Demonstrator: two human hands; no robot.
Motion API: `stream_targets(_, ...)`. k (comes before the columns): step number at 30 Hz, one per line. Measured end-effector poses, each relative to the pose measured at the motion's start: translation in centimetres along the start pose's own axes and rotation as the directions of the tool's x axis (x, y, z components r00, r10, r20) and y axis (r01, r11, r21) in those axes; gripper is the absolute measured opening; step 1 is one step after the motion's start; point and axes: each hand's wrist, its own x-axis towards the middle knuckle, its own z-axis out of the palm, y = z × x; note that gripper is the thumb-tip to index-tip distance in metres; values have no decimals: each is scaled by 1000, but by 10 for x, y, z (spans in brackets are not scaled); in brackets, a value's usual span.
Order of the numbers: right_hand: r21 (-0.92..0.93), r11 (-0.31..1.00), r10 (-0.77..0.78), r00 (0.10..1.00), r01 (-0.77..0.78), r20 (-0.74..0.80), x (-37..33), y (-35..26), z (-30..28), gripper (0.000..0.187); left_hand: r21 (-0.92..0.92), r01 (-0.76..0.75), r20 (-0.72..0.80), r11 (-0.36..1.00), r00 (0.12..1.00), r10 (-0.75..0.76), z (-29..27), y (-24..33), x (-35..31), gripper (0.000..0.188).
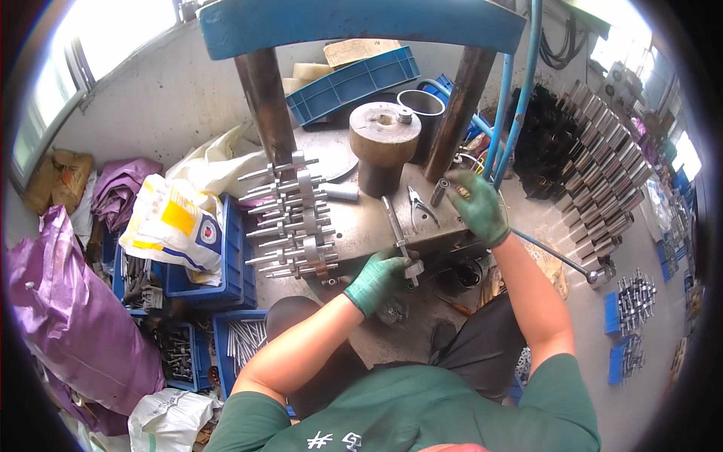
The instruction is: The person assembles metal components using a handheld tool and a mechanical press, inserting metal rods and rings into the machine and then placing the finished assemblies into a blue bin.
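Observation:
My left hand, in a green work glove, is closed around a metal shaft with a small block at its near end. The shaft slants up and away across the front of the press table. Over the table's right side is my gloved right hand, its fingers bent and somewhat blurred. A short metal sleeve is right at those fingertips; whether they grip it is unclear. Between the hands lie pliers with spread handles. Behind them rises a thick round steel block with a small ring on top.
A blue press frame spans overhead on two steel columns. Stacked shafts with blocks line the table's left edge. Blue crates and sacks crowd the left. Metal tubes stack at right, near a long bar.

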Motion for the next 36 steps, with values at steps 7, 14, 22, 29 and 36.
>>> stream_targets(7,22,980,188,958,-198,216,-80,10,-20,24,170,-149,102,974,986,133,38,18,-42,59)
stream_targets(14,69,978,164,931,-197,326,-74,29,-20,30,491,-620,90,612,735,672,124,78,-15,61)
stream_targets(22,98,982,116,932,-158,345,-71,40,-14,33,763,-621,173,178,462,870,129,214,101,44)
stream_targets(29,105,983,100,919,-150,381,-76,34,-25,35,777,-588,111,227,482,869,116,232,136,43)
stream_targets(36,97,995,1,943,-35,332,-84,22,-33,29,771,-581,147,262,562,814,119,228,139,48)
